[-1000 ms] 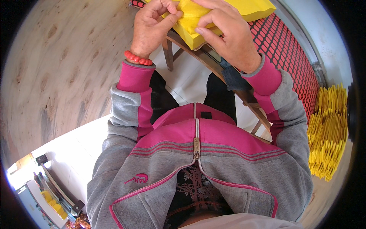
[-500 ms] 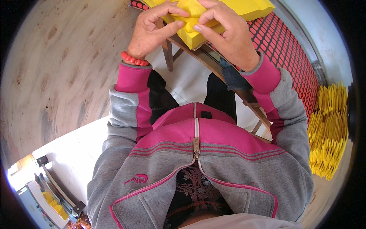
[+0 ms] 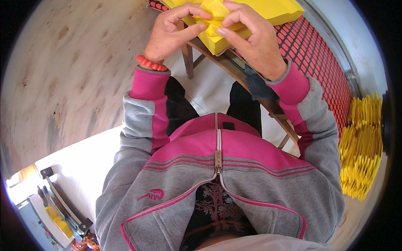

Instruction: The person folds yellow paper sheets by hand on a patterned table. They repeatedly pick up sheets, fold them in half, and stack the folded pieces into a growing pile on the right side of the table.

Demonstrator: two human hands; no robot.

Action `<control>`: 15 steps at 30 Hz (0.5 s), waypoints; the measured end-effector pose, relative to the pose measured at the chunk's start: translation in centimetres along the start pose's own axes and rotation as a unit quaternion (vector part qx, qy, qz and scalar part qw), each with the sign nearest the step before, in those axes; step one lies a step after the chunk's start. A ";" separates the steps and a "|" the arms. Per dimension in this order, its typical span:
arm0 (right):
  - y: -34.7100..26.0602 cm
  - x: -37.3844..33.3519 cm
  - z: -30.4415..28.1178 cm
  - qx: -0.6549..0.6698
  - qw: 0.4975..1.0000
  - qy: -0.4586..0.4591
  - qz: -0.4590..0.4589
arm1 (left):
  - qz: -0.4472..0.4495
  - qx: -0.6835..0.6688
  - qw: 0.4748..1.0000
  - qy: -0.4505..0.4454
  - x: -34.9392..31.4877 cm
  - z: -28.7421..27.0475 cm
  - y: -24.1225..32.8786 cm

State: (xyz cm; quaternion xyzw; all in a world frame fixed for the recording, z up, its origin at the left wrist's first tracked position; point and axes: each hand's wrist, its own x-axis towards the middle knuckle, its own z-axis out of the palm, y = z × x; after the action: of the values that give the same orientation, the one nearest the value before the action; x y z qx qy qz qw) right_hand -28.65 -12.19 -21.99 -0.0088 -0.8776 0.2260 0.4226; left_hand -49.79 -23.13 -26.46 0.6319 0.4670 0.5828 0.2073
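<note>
Head cam: left hand [image 3: 169, 35] and right hand [image 3: 254, 39] both kinda pinching the yellow cloth [image 3: 215, 24], yellow stack [image 3: 359, 154] off to the right.

Bright overall, white glare washing out the floor [image 3: 86, 161] at lower left, straight edges bowed, corners black
</note>
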 end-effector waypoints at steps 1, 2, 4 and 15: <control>0.0 0.0 0.0 -0.002 1.000 -0.003 0.000 | 0.001 -0.004 1.000 0.003 0.0 0.1 -0.1; -0.1 0.0 -0.1 -0.004 1.000 -0.006 0.000 | 0.003 -0.008 1.000 0.006 0.0 0.1 -0.2; -0.1 -0.1 -0.1 -0.008 1.000 -0.007 -0.001 | 0.018 0.002 1.000 0.009 0.1 0.1 -0.4; -0.6 0.8 -1.0 0.004 0.999 0.041 -0.025 | 0.060 0.079 0.993 0.064 0.1 0.7 -1.1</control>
State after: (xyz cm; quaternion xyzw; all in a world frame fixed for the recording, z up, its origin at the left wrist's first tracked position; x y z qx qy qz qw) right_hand -28.32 -12.17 -20.65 0.0053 -0.8587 0.2184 0.4636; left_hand -49.52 -22.35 -27.48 0.6345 0.4850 0.5948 0.0917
